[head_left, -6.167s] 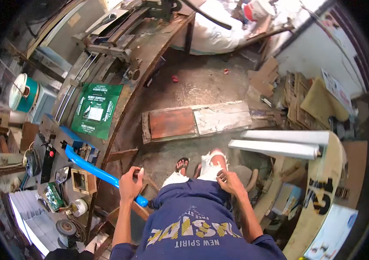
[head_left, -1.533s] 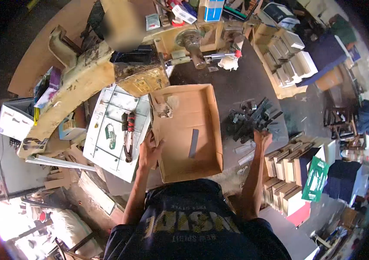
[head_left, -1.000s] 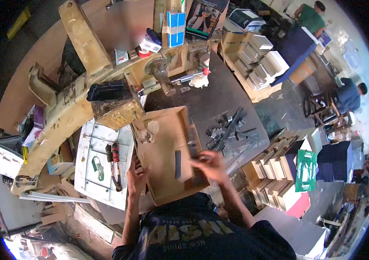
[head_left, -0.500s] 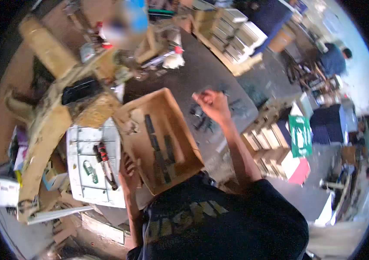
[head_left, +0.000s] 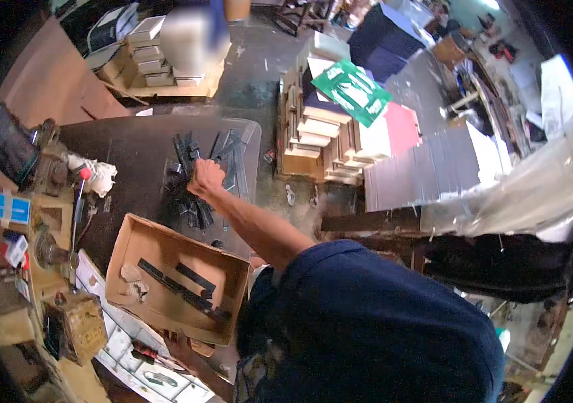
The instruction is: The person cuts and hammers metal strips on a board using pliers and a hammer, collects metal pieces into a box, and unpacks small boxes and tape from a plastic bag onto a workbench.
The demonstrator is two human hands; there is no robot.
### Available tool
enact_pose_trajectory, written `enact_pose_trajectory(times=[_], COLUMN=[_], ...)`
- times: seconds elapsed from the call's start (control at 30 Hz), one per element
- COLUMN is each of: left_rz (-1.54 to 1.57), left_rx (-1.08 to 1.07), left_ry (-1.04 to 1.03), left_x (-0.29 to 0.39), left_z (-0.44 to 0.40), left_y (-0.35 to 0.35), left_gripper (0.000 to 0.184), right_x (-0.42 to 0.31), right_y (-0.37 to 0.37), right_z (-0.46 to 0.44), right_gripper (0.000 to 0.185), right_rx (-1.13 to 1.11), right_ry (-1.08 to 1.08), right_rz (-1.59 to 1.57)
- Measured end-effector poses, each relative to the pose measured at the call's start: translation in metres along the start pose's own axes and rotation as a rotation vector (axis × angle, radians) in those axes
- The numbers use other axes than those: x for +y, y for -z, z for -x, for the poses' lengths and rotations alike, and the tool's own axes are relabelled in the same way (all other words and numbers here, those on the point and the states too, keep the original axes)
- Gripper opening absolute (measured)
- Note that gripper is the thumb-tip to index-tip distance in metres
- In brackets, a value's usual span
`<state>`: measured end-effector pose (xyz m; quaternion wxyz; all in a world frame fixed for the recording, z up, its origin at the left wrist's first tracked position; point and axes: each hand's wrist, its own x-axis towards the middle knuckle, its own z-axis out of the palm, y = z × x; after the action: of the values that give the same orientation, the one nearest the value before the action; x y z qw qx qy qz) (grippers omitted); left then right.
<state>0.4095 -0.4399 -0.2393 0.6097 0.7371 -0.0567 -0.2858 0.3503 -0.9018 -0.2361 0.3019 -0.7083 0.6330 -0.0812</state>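
Observation:
An open cardboard box (head_left: pixel 121 258) rests on the near part of the dark table, with several black strips (head_left: pixel 165 277) and a crumpled pale lump (head_left: pixel 134 281) inside. My left hand (head_left: pixel 182 350) is at the box's near side, its fingers against the outer wall and partly in shadow. Beyond the box, my right hand (head_left: pixel 207 180) reaches into a loose pile of black strips (head_left: pixel 232 161). Its fingers are curled together, and what lies between them is hidden.
Under the box's near side is a white panel (head_left: pixel 121 346) carrying red-and-black pliers (head_left: pixel 145 352). A metal-and-wood machine with a red-knobbed lever (head_left: pixel 85 173) stands at left. Stacked bundles (head_left: pixel 320 127) under a green sheet (head_left: pixel 351 93) stand beyond the table (head_left: pixel 125 148).
The view has swung to the right. My right hand, raised above the table before, is now down at the black strips. My left hand remains by the box.

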Motion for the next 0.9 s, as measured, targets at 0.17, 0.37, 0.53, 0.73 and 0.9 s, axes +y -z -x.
enact_pose_trajectory(times=[0.17, 0.37, 0.53, 0.73, 0.9], left_rz=[-0.261, -0.322, -0.276, -0.287, -0.137], left_rx=[-0.008, 0.101, 0.158, 0.225, 0.261], left_ry=[-0.13, -0.062, -0.095, -0.049, -0.051], left_x=[-0.056, 0.075, 0.045, 0.059, 0.032], left_z=[-0.021, 0.024, 0.016, 0.016, 0.026], left_y=[0.037, -0.046, -0.036, -0.037, -0.027], left_gripper=[0.067, 0.059, 0.05, 0.054, 0.054], right_x=[0.01, 0.015, -0.018, -0.054, -0.2], right_y=[0.011, 0.05, 0.077, 0.056, 0.12], right_z=[-0.002, 0.006, 0.08, 0.145, 0.085], right_gripper=[0.045, 0.021, 0.029, 0.027, 0.032], right_rx=[0.004, 0.082, -0.347, -0.502, -0.197], right_ry=[0.118, 0.489, 0.506, 0.827, 1.003], right_rz=[-0.105, -0.352, -0.795, -0.36, -0.595])
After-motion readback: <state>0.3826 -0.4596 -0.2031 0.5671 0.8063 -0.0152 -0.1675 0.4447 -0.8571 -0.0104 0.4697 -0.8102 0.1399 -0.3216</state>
